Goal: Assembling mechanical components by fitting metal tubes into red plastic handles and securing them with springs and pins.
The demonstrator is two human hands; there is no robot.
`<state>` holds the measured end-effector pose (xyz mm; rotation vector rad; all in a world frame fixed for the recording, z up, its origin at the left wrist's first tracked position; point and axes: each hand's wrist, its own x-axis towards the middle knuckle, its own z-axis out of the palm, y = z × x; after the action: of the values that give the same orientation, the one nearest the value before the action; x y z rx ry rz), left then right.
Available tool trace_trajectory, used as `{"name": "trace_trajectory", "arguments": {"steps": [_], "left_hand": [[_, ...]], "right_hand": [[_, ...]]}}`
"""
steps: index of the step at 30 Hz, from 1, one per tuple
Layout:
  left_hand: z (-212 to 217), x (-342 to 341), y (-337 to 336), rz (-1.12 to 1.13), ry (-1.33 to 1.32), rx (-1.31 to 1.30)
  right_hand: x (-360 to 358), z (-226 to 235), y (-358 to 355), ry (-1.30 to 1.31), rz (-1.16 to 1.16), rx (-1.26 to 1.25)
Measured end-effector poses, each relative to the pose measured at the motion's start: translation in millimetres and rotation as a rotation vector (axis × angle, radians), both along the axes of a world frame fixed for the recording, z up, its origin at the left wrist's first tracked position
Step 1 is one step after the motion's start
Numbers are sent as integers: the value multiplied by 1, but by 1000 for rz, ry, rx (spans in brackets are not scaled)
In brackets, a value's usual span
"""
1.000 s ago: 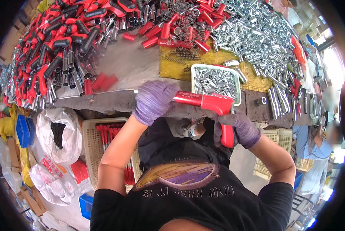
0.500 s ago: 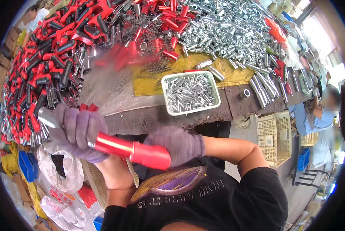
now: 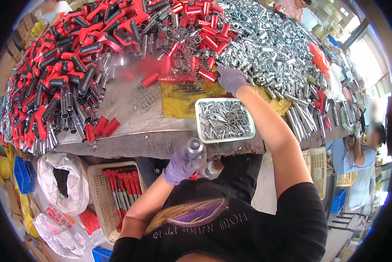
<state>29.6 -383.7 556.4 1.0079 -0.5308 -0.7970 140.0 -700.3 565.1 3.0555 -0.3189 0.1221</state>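
Within left hand [image 3: 178, 167]: shiny silver cylinder [image 3: 194, 149], rounded end.

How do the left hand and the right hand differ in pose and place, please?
The left hand is closed around a silver-ended tool, while the right hand is at the heap of metal parts; whether it grips anything is unclear. The left hand is close to the body, whereas the right hand is stretched out beyond the white tray. Both wear purple gloves.
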Motion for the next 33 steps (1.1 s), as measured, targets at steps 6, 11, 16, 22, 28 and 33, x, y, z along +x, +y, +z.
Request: {"name": "trace_trajectory", "arguments": {"steps": [6,11,16,22,28,33], "left_hand": [[-16,4,-6,-45,-315,31],[-4,4,-9,-119,-245,112],[-5,5,-14,-173,-177,80],[-27,3,-13,-88,-267,203],[-18,0,-22,-10,-304,122],[-21,-2,-18,-52,-275,113]], "right_hand": [[-36,62,35,-158,-70,188],[-130,129,89,-33,567,746],[-157,114,108,-50,817,366],[-131,120,59,72,719,573],[-56,113,-175,-65,-271,-344],[-55,74,-251,37,-494,-421]]}}
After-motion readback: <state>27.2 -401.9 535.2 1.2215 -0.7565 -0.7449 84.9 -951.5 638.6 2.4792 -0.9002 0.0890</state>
